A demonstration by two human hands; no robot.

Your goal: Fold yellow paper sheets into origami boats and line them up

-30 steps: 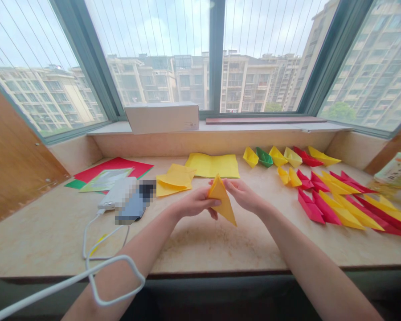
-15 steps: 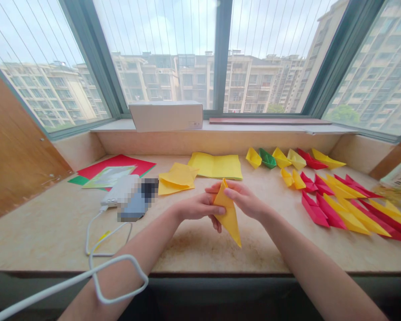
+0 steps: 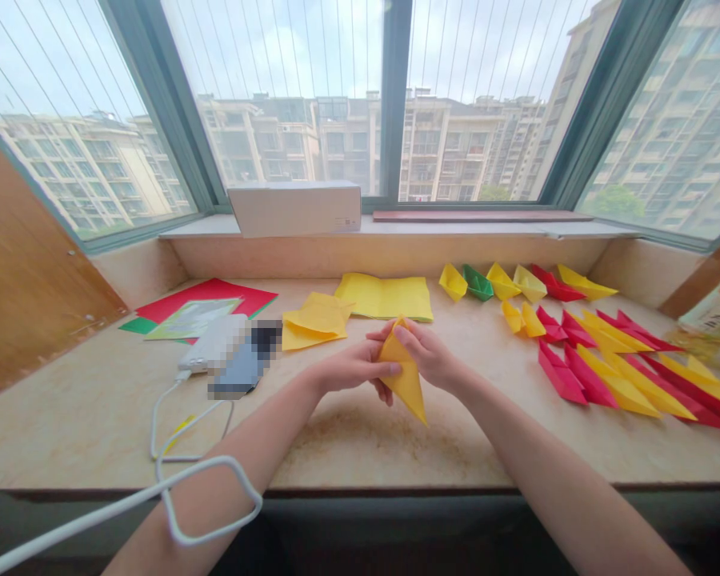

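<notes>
Near middle, above the counter (image 3: 456, 448): left hand (image 3: 354, 368) and right hand (image 3: 432, 352) both grip yellow folded paper (image 3: 409, 388) — pointed, seemingly part-shaped. Right: rows of paper boats (image 3: 621, 384), apparently finished. Far middle: yellow sheets (image 3: 384, 298) — creased, unshaped.

Upper right holds a back row of six paper boats (image 3: 478, 283): three yellow, one green, one pale, one red. Elsewhere: one held yellow paper (image 3: 406, 386) at centre, one white box (image 3: 295, 211), one bottle (image 3: 715, 308) far right.
</notes>
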